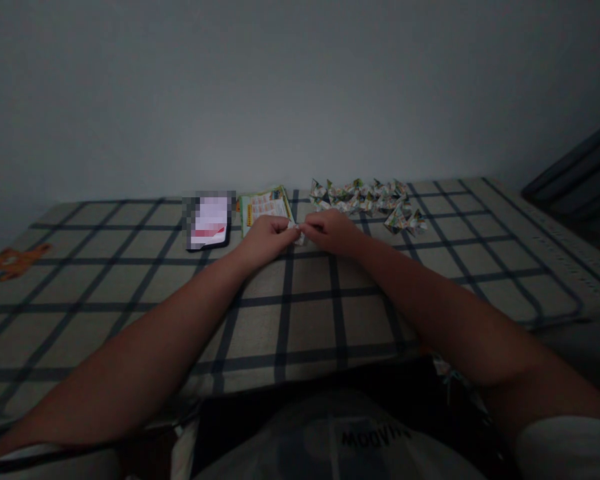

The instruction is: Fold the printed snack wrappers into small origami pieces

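Near the far side of the checked cloth, my left hand point(267, 238) and my right hand point(335, 231) meet, fingertips pinched together. Between them shows a small whitish piece of folded paper point(298, 235), mostly hidden by the fingers. Just behind my left hand lie printed paper sheets point(266, 205), green and yellow at the edges. Beyond my right hand, several folded paper pieces point(359, 195) with pointed tips stand in a cluster. A couple more folded pieces point(405, 220) sit slightly nearer and to the right.
A lit phone point(211, 220), partly pixelated, lies left of the sheets. The checked tablecloth point(307, 320) covers the surface, with an orange figure point(15, 261) at far left. A plain wall point(300, 93) rises behind. Dark slanted bars point(575, 160) stand at the right.
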A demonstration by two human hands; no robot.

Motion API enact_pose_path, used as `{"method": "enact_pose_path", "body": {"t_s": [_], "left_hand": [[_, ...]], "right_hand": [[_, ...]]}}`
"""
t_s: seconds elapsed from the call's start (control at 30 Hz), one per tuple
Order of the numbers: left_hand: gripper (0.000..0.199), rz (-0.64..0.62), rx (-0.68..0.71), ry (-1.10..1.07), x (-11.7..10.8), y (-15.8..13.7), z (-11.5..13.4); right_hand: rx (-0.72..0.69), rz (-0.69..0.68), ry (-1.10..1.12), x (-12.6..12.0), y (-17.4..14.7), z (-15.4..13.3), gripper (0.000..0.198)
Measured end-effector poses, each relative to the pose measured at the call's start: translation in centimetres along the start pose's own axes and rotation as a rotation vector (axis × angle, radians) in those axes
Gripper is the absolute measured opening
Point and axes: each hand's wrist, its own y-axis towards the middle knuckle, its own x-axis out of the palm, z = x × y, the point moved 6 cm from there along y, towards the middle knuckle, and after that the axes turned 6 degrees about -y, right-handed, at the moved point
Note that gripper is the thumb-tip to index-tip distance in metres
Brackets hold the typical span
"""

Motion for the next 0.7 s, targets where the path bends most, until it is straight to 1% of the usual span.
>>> {"method": "enact_pose_path", "body": {"t_s": [0.1,0.17,0.23,0.33,0.43,0.53,0.63,0.7], "left_hand": [[0.039,-0.048,0.010,-0.045,0.3,-0.1,0.2],[0.039,-0.057,0.011,-0.046,0.4,-0.1,0.2],[0.039,-0.058,0.012,-0.021,0.5,0.0,0.1],[0.040,-0.067,0.020,0.026,0.7,0.1,-0.1],[0.042,-0.012,0.004,0.017,0.5,0.1,-0.2],[0.045,0.101,-0.031,-0.108,-0.2,0.1,-0.3],[0.045,0.136,-0.041,-0.230,-0.2,0.2,-0.4],[0.042,0.152,-0.049,-0.266,-0.2,0.4,-0.7]], "right_hand": [[-0.015,-0.029,0.099,0.0,0.0,0.4,0.037],[-0.031,-0.033,0.129,0.0,0.0,0.4,0.036],[-0.035,-0.041,0.113,0.1,0.1,0.3,0.033],[-0.008,-0.045,0.028,0.3,0.1,0.2,0.032],[0.026,0.004,0.028,0.0,0.2,0.3,0.033],[0.058,0.064,0.171,-0.5,0.1,0.6,0.035],[0.109,0.092,0.253,-0.9,0.1,1.2,0.041],[0.145,0.076,0.268,-0.9,0.0,1.5,0.043]]}}
